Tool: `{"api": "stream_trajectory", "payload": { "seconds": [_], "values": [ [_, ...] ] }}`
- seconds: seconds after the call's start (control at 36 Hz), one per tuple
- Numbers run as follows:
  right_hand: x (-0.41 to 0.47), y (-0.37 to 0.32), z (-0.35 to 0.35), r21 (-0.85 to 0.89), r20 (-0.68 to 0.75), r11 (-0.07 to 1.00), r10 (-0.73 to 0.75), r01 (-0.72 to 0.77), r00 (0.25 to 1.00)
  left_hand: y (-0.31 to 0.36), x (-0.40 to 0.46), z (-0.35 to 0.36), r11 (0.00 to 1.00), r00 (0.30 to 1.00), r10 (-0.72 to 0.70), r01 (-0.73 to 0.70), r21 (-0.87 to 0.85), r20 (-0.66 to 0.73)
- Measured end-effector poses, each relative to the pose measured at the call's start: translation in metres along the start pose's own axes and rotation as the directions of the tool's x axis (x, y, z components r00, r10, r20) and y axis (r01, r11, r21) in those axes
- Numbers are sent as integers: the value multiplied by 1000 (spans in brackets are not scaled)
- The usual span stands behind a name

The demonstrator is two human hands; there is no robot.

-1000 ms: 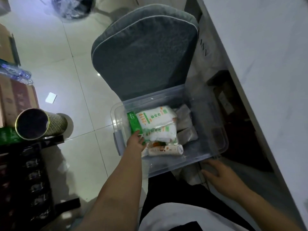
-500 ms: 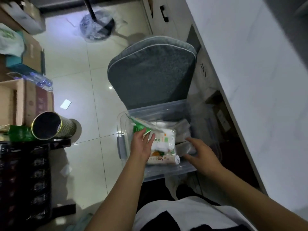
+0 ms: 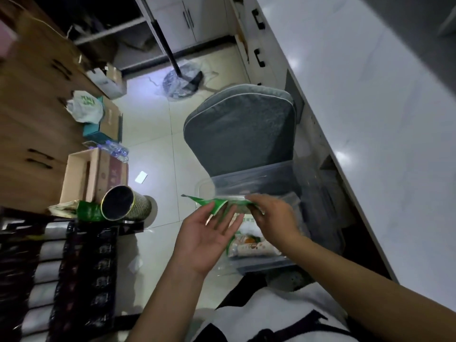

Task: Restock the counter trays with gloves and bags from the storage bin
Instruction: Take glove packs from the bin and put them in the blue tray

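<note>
A clear plastic storage bin sits on the floor against a grey chair cushion. Above its near left corner I hold a flat green packet. My right hand pinches the packet's right end. My left hand is palm up under the packet's left part, fingers spread and touching it. Under my hands, white packs with orange and green print lie in the bin.
The white counter runs along the right. The grey chair cushion stands behind the bin. At left are a cardboard box, a tipped metal tin and a dark rack. A fan base stands on the tiled floor.
The green packet has come up out of the bin. My right hand moved from the bin's rim onto the packet, and my left hand turned palm up beneath it. The view tilted upward.
</note>
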State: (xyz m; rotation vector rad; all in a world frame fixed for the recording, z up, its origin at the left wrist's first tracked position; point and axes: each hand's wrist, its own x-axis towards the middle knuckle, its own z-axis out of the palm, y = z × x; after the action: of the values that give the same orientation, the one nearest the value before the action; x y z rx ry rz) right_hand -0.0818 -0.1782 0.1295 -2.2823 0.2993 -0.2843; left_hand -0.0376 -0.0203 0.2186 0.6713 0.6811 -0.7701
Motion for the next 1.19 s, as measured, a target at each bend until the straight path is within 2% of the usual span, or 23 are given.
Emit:
{"api": "stream_trajectory", "payload": {
  "seconds": [0.11,0.19,0.25,0.31,0.33,0.39,0.47,0.56,0.72,0.81,0.94,1.03,1.11,1.19],
  "values": [
    [5,-3,-10,2,38,1000,14,-14,999,1,-5,-3,988,999,46,-46,149,1],
    [10,2,-23,160,100,955,237,-250,966,7,-1,-14,915,976,216,-191,355,-32],
    [14,7,-34,323,162,862,356,-390,920,12,3,-25,780,925,377,-291,555,-44],
    [17,9,-46,487,219,743,406,-460,887,15,8,-35,578,881,474,-312,754,1],
    [18,10,-53,563,265,662,423,-495,867,16,11,-39,510,882,470,-299,806,29],
    [19,11,-69,641,379,527,416,-559,827,16,17,-43,468,920,384,-264,843,75],
    [17,16,-86,667,452,467,366,-581,813,12,25,-40,513,963,205,-260,818,178],
    [13,20,-96,672,452,450,380,-588,807,5,32,-34,613,958,132,-279,739,253],
    [-12,27,-107,691,443,363,471,-625,763,-9,49,-31,646,963,103,-256,719,250],
    [-31,28,-108,671,409,361,549,-648,729,-19,60,-37,670,974,44,-195,717,224],
    [-54,24,-112,667,377,283,670,-689,640,-40,78,-47,689,975,-96,-79,720,199],
    [-60,24,-114,646,310,311,727,-697,613,-48,93,-53,679,965,-191,-4,734,181],
    [-65,28,-108,606,164,390,791,-693,589,-51,114,-59,625,948,-273,47,780,162],
    [-67,30,-97,565,45,442,827,-697,561,-48,146,-71,590,975,-218,105,801,33]
  ]
}}
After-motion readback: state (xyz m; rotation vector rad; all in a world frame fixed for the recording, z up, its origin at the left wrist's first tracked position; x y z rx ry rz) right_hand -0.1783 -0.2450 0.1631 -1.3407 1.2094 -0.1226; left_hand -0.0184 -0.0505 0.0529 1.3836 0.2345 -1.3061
